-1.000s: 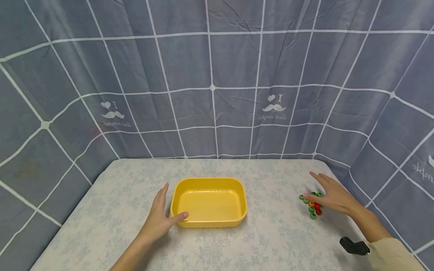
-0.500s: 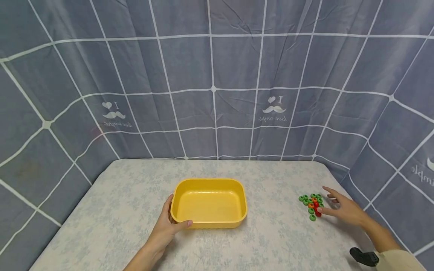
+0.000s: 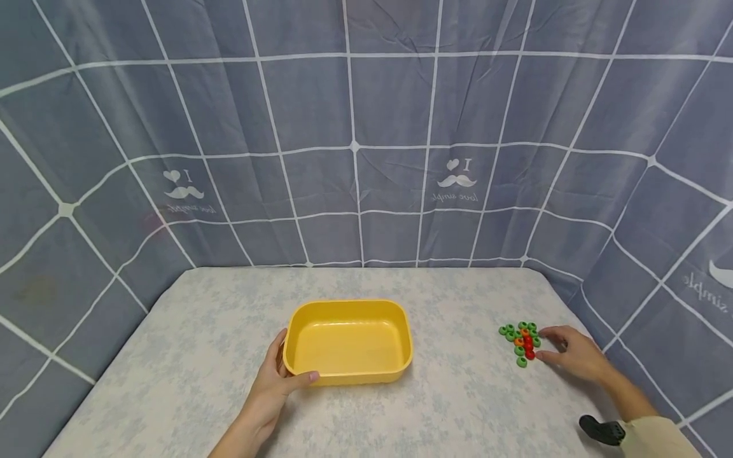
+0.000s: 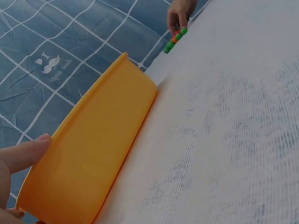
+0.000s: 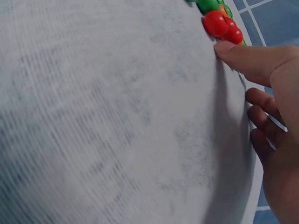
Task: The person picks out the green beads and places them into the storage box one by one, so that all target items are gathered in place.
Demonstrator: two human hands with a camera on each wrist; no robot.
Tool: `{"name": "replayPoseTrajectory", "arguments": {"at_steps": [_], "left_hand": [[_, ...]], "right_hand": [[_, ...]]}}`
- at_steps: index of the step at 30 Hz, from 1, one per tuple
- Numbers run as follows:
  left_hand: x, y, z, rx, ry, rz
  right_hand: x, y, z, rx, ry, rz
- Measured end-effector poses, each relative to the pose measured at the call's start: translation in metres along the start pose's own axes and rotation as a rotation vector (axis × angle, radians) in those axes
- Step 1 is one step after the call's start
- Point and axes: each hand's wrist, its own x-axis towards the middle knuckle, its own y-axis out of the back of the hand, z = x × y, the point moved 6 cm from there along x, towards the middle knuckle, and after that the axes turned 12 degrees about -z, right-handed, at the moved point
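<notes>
A yellow plastic tray (image 3: pixel 401 356) sits empty mid-table, and the left wrist view shows its outer wall (image 4: pixel 103 154). My left hand (image 3: pixel 289 364) holds its near-left corner, thumb (image 4: pixel 25 154) on the front rim and fingers along the left side. A small cluster of green, red and orange ring beads (image 3: pixel 520 338) lies at the right of the table, also visible as beads (image 4: pixel 174 39) and as beads (image 5: pixel 218 22). My right hand (image 3: pixel 545 345) rests just right of them, its thumb (image 5: pixel 243 56) touching the red beads, the other fingers loosely curled.
The table (image 3: pixel 458 407) has a pale floral cloth. A blue checked curtain (image 3: pixel 355 146) closes it in at the back and both sides, near the beads on the right. A black wrist mount (image 3: pixel 600 430) sits by my right sleeve.
My left hand closed in on the tray's near-left corner and took hold of it. My right hand drew back from over the beads to their right side, thumb against the red ones.
</notes>
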Motion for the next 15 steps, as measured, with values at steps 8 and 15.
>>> {"name": "replayPoseTrajectory", "arguments": {"at_steps": [8,15], "left_hand": [[-0.0010,-0.0029,0.0027,-0.009,-0.013,0.018],[-0.0043,-0.0052,0.0029,-0.013,-0.024,0.025]], "right_hand": [[0.0054,-0.0026,0.0035,0.003,-0.050,0.028],[0.0054,-0.0023,-0.0027,-0.018,-0.012,0.051]]}}
